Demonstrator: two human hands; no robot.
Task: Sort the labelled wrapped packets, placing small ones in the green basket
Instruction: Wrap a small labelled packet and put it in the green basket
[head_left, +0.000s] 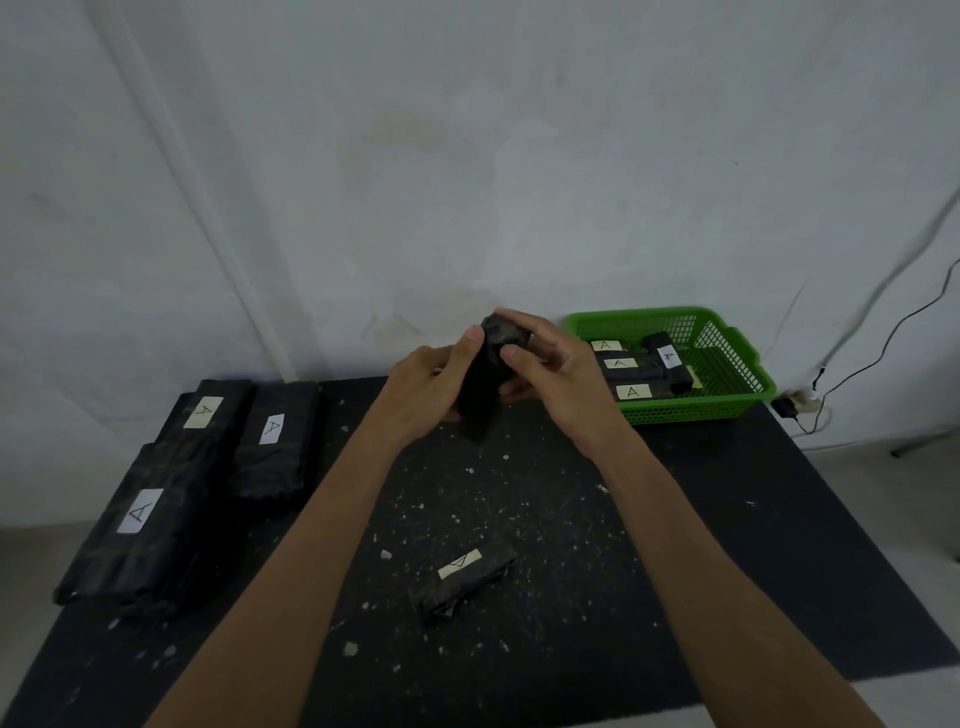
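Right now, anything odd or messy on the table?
Pale crumbs and flakes litter the black mat around the small black wrapped packet. In the green plastic basket, one packet lies crosswise over the others.

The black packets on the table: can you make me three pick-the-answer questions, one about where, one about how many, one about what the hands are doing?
1. Where is the green basket?
A. far right of the table
B. near left corner
C. on the floor

2. How many large packets lie at the left?
A. one
B. three
C. six

3. What are the hands doing?
A. resting flat
B. both holding one packet
C. pointing at the wall

Answers:
1 A: it sits by the wall on the right.
2 B: three labelled large packets lie there.
3 B: the left hand and right hand grip the held packet above the table.
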